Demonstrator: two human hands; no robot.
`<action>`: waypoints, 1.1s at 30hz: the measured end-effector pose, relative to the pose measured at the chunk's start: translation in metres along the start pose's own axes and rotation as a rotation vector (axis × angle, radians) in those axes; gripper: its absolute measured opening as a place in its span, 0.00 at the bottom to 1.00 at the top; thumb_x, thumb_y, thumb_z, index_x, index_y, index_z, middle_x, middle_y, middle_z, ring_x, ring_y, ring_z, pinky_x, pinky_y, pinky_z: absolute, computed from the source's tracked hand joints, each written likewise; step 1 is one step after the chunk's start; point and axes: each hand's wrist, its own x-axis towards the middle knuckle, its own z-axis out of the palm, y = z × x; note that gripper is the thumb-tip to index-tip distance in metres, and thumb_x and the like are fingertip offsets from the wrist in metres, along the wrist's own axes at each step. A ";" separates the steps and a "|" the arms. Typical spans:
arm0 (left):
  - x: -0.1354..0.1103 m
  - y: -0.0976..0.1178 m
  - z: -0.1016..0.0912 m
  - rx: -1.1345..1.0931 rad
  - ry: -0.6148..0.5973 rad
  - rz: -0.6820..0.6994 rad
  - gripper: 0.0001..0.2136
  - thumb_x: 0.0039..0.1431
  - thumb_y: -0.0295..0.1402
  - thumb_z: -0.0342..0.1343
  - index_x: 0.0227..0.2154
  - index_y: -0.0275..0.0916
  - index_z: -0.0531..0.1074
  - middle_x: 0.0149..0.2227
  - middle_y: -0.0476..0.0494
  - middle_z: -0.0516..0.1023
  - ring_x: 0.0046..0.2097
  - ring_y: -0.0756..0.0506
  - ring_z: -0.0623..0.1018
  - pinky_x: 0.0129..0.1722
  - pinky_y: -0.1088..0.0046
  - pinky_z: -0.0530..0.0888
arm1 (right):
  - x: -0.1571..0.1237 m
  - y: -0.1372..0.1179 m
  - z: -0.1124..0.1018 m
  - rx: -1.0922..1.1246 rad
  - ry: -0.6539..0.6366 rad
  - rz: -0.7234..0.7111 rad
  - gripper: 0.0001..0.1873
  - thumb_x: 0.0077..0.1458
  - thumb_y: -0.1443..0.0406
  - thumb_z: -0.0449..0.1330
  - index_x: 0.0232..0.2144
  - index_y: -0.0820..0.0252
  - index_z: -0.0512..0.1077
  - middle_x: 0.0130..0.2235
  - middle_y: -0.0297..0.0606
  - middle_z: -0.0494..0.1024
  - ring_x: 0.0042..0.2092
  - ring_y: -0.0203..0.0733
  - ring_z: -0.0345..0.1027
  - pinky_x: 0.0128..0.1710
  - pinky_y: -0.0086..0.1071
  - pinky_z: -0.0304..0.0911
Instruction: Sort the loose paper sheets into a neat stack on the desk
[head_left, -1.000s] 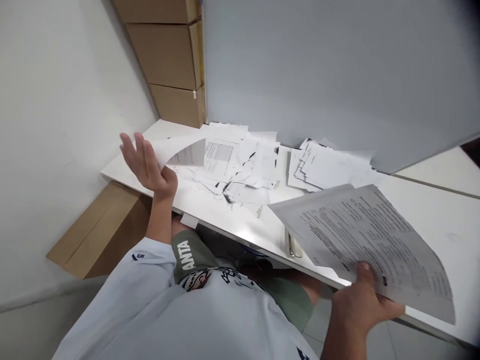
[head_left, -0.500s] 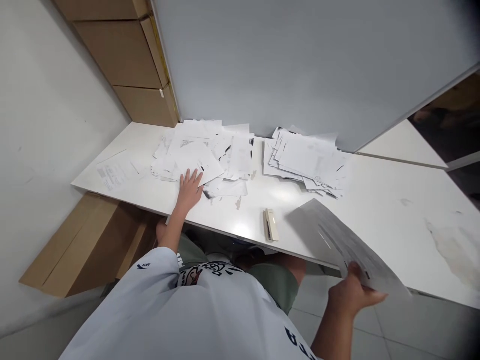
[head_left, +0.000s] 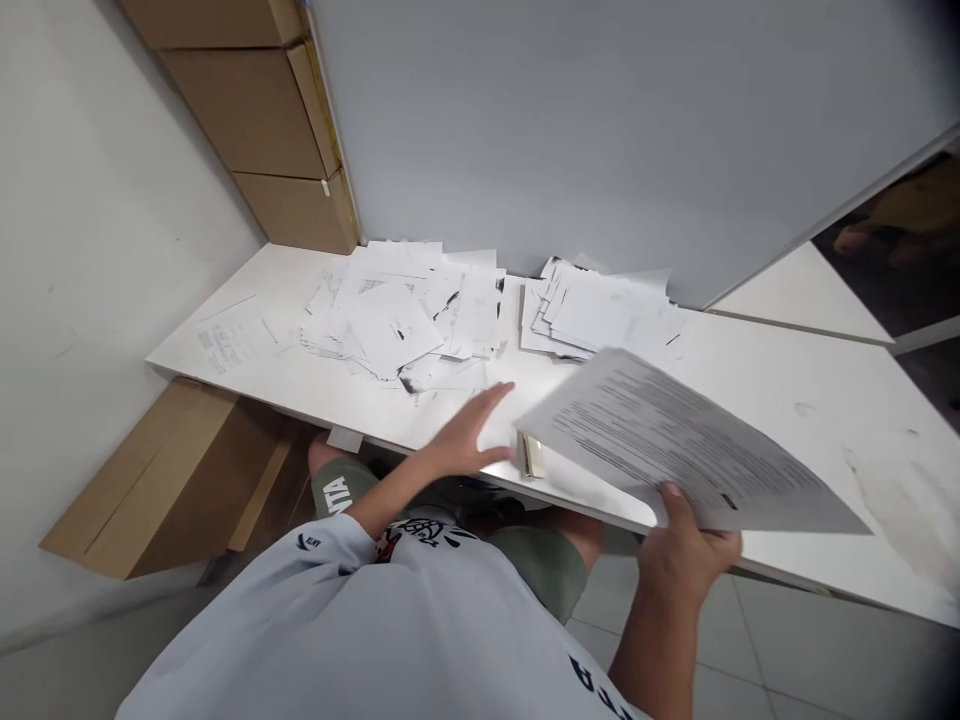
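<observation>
My right hand (head_left: 686, 555) grips the near edge of a stack of printed sheets (head_left: 675, 440), held flat above the front of the white table (head_left: 787, 400). My left hand (head_left: 472, 430), fingers stretched out, reaches over the table's front edge toward a beige stapler (head_left: 531, 455), which is partly hidden under the held sheets. The fingertips lie close beside the stapler; I cannot tell whether they touch it.
A loose heap of papers (head_left: 405, 315) lies at the back left of the table, a second pile (head_left: 600, 315) to its right, and a single sheet (head_left: 229, 340) at the far left. A grey partition (head_left: 600, 130) backs the table. Cardboard boxes (head_left: 255, 110) stand in the corner and on the floor (head_left: 165, 480).
My left hand left the paper heap and moved right toward the stapler. My right hand raised the printed sheets and brought them left over the table, covering part of the stapler.
</observation>
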 end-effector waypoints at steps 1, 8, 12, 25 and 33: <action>0.002 0.012 0.011 -0.133 -0.001 -0.011 0.43 0.60 0.55 0.52 0.69 0.39 0.42 0.70 0.33 0.49 0.70 0.36 0.54 0.67 0.57 0.59 | -0.007 -0.006 0.004 -0.011 -0.056 0.013 0.28 0.33 0.60 0.72 0.39 0.68 0.73 0.45 0.47 0.77 0.51 0.51 0.70 0.60 0.51 0.59; -0.008 0.020 0.018 -0.598 0.084 -0.405 0.34 0.61 0.45 0.57 0.67 0.47 0.51 0.64 0.37 0.63 0.64 0.33 0.64 0.52 0.62 0.73 | -0.030 -0.017 0.000 -0.107 -0.397 0.198 0.33 0.38 0.57 0.73 0.47 0.62 0.73 0.43 0.42 0.79 0.50 0.50 0.71 0.58 0.49 0.61; -0.030 0.008 0.019 -0.671 0.126 -0.562 0.25 0.59 0.43 0.56 0.57 0.40 0.66 0.56 0.37 0.73 0.50 0.37 0.76 0.39 0.64 0.78 | -0.031 -0.010 -0.006 -0.150 -0.552 0.375 0.33 0.40 0.55 0.72 0.50 0.58 0.73 0.43 0.42 0.80 0.50 0.51 0.72 0.57 0.49 0.62; -0.082 0.009 0.043 -0.976 0.150 -0.719 0.22 0.49 0.49 0.65 0.39 0.35 0.78 0.42 0.39 0.82 0.45 0.38 0.79 0.48 0.63 0.71 | -0.027 0.019 -0.059 -0.316 -0.790 0.562 0.26 0.41 0.52 0.71 0.43 0.55 0.76 0.47 0.41 0.80 0.49 0.52 0.73 0.51 0.44 0.67; -0.076 0.016 0.087 -0.982 0.022 -0.733 0.23 0.49 0.50 0.63 0.37 0.33 0.79 0.39 0.38 0.82 0.42 0.38 0.80 0.44 0.64 0.71 | -0.021 0.030 -0.114 -0.355 -0.717 0.671 0.28 0.43 0.51 0.70 0.47 0.53 0.73 0.49 0.42 0.79 0.49 0.53 0.74 0.50 0.46 0.69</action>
